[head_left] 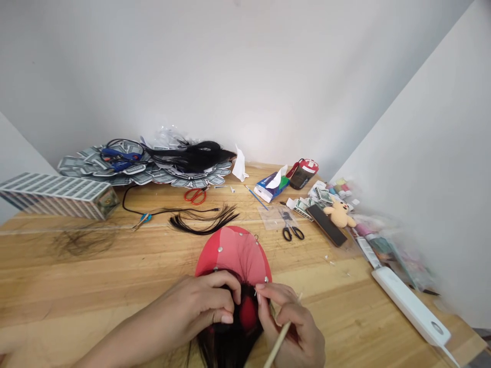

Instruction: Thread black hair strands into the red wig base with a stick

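A red and pink rounded head form (233, 250) with silver pins sits at the table's near middle. Black hair (226, 347) covers its near side, with thin strands fanned over the pink top. My left hand (207, 304) rests on the form, fingers curled and closed on the black hair. On the right side of the form, my right hand (293, 319) pinches thumb and forefinger by a small pale tip at the hair's edge. A slim wooden stick (282, 342) passes through that hand's fingers; whether the pale tip belongs to it I cannot tell.
Behind the form lie a loose hair bundle (207, 221), red scissors (195, 196) and black scissors (292, 232). Farther right are a tissue pack (270, 186), a dark phone (326, 225), a plush toy (340, 213) and a white lamp (410, 306). A long box (61, 194) stands left.
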{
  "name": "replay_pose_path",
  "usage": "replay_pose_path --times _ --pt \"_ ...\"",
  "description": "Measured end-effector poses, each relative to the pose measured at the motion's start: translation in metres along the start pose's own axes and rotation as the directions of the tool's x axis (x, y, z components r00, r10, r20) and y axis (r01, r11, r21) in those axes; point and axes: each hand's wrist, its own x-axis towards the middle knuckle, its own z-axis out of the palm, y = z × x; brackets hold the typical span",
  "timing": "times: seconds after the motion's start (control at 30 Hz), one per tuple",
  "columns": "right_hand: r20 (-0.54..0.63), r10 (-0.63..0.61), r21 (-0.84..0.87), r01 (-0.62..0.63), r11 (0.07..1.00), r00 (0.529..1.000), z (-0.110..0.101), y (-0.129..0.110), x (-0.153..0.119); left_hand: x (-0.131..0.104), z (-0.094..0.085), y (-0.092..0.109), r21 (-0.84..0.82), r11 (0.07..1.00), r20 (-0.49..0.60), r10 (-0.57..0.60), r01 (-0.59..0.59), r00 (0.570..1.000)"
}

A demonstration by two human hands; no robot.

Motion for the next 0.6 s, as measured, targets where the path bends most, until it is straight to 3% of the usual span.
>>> replay_pose_path --times 0.3,0.6 --pt "0.179 -0.116 -0.140 0.142 0.980 0.977 -0.0046 -0.0055 0.0086 -0.0001 0.0002 -0.0012 -0.006 1.000 0.007 0.002 -0.001 1.000" --pt "0.189 -0.160 -0.209 0.199 0.958 0.969 -0.0013 -0.0052 0.0065 0.0009 -0.0004 0.0005 -0.019 1.000 0.012 -0.014 0.015 1.000"
